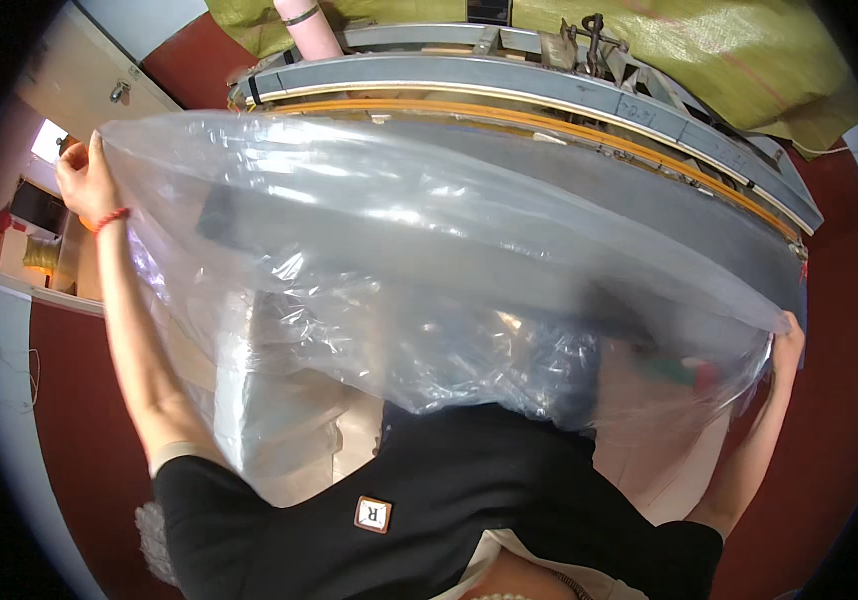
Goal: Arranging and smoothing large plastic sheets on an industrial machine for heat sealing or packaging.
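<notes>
- We see our left hand (86, 178) raised at the far left, its fingers pinched on the left corner of a large clear plastic bag (429, 270); a red string bracelet (111, 219) sits on that wrist.
- Our right hand (787, 338) is out at the right, lower in the view, closed on the bag's right edge.
- The two hands are well apart, and the bag is stretched wide between them, across most of the view.
- The bag's film is crinkled and glossy, and it sags in the middle toward our chest, where it bunches in thick folds.
- A dark shape and a small spot of red and green show through the film near the right hand; we cannot tell what they are.
- Beyond the bag, on the far side, stands a long grey metal machine (569, 85) with an orange strip (589, 135) running along its near edge.
- A pink roll (306, 28) stands upright at the machine's far left end.
- A yellow-green sheet (709, 50) lies behind the machine.
- The floor (829, 420) at the right is dark red.
- Near us, our black top (469, 500) carries a small square badge (373, 514).
</notes>
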`<state>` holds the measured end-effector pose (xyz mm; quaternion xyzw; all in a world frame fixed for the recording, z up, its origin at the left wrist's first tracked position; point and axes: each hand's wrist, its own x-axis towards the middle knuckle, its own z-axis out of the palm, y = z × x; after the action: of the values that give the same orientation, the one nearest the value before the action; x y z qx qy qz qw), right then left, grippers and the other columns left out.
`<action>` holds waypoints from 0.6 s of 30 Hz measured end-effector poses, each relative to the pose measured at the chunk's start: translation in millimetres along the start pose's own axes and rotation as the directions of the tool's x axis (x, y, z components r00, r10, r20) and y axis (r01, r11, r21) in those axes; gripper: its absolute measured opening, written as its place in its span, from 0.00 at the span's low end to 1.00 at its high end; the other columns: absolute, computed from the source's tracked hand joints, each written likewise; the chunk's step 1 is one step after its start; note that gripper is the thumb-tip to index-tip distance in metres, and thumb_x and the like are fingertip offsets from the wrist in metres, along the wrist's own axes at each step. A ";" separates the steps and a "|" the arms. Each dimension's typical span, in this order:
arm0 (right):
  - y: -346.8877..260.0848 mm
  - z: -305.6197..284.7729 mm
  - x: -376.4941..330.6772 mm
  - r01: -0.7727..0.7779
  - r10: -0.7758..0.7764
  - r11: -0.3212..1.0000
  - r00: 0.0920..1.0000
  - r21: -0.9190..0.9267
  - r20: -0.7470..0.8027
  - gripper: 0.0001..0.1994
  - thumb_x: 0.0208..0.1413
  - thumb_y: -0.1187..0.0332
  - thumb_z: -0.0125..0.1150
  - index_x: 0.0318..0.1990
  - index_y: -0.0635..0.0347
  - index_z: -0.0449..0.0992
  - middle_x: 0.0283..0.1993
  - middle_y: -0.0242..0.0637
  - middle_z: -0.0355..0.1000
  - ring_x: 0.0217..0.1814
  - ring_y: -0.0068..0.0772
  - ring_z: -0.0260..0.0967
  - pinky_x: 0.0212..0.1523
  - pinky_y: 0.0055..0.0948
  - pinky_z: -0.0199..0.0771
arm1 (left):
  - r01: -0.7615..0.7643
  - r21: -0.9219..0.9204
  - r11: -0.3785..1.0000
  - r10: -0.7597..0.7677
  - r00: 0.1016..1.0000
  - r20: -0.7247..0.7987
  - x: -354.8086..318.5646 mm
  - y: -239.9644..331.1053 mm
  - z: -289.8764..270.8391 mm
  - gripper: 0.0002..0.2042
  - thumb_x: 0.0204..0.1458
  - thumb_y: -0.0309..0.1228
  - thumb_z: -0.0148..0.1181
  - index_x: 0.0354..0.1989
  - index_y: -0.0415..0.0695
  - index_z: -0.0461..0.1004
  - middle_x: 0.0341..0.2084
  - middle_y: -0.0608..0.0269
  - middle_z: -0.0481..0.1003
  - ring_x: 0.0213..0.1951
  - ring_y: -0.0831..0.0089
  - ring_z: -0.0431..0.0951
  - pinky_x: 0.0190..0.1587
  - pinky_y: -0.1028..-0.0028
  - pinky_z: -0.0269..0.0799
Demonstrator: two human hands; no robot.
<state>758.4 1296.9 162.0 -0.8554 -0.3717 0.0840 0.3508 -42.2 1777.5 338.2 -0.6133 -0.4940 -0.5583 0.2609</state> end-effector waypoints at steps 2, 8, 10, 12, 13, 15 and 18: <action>14.3 7.6 7.9 0.053 -0.055 0.997 0.998 -0.055 -0.026 0.06 0.50 0.74 0.48 0.32 0.65 0.71 0.23 0.26 0.64 0.29 0.19 0.60 0.31 0.20 0.61 | 0.106 -0.383 0.917 -0.073 0.992 0.101 -58.5 27.9 59.7 0.14 0.47 0.39 0.57 0.29 0.39 0.70 0.28 0.57 0.73 0.30 0.67 0.72 0.37 0.69 0.68; 0.0 22.9 21.5 0.110 -0.110 0.994 0.992 0.011 0.063 0.03 0.46 0.76 0.51 0.27 0.68 0.69 0.22 0.26 0.63 0.28 0.19 0.58 0.30 0.21 0.60 | 0.020 0.195 0.981 -0.190 0.334 0.923 -194.9 -47.4 135.6 0.35 0.48 0.57 0.44 0.58 0.43 0.53 0.60 0.56 0.50 0.62 0.61 0.46 0.59 0.58 0.43; 11.3 4.5 26.6 0.050 -0.025 0.987 0.987 -0.152 0.158 0.03 0.45 0.74 0.54 0.26 0.65 0.69 0.21 0.24 0.62 0.25 0.16 0.57 0.26 0.18 0.58 | -0.089 0.188 0.978 -0.126 0.468 0.875 -196.1 -44.5 137.6 0.35 0.47 0.55 0.46 0.59 0.45 0.53 0.60 0.60 0.50 0.62 0.62 0.47 0.57 0.50 0.46; -19.2 2.9 24.3 -0.020 0.039 0.997 0.957 -0.070 0.288 0.04 0.43 0.73 0.55 0.26 0.63 0.68 0.21 0.22 0.61 0.24 0.13 0.56 0.24 0.17 0.55 | -0.177 0.344 0.922 -0.185 0.579 0.794 -188.9 -35.8 128.3 0.33 0.46 0.54 0.49 0.58 0.46 0.54 0.59 0.60 0.52 0.61 0.62 0.49 0.56 0.51 0.49; -35.5 -0.5 22.4 -0.106 0.098 0.994 0.913 -0.003 0.395 0.05 0.41 0.72 0.57 0.27 0.61 0.68 0.21 0.21 0.60 0.22 0.11 0.54 0.22 0.15 0.53 | -0.236 0.478 0.846 -0.200 0.690 0.696 -182.0 -20.5 127.5 0.32 0.45 0.52 0.51 0.56 0.47 0.56 0.58 0.60 0.54 0.60 0.62 0.51 0.54 0.52 0.52; -32.9 -16.4 25.1 -0.133 0.083 0.988 0.887 0.079 0.455 0.11 0.37 0.70 0.60 0.31 0.58 0.68 0.22 0.19 0.60 0.21 0.09 0.53 0.20 0.12 0.51 | -0.259 0.442 0.859 -0.015 0.849 0.528 -177.7 12.2 118.9 0.26 0.44 0.46 0.55 0.49 0.43 0.64 0.51 0.56 0.63 0.53 0.59 0.61 0.50 0.58 0.60; -52.4 -50.7 12.3 -0.143 0.035 0.967 0.891 0.208 0.452 0.18 0.35 0.61 0.64 0.34 0.57 0.67 0.25 0.18 0.60 0.25 0.11 0.55 0.23 0.13 0.54 | 0.047 0.248 0.968 -0.245 0.406 0.880 -189.1 79.0 126.4 0.21 0.45 0.41 0.55 0.39 0.34 0.69 0.40 0.46 0.70 0.44 0.53 0.69 0.46 0.65 0.64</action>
<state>757.3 1303.2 235.7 -0.7819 -0.3894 0.3369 0.3515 103.8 1798.5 147.8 -0.7440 -0.6573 -0.1129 -0.0409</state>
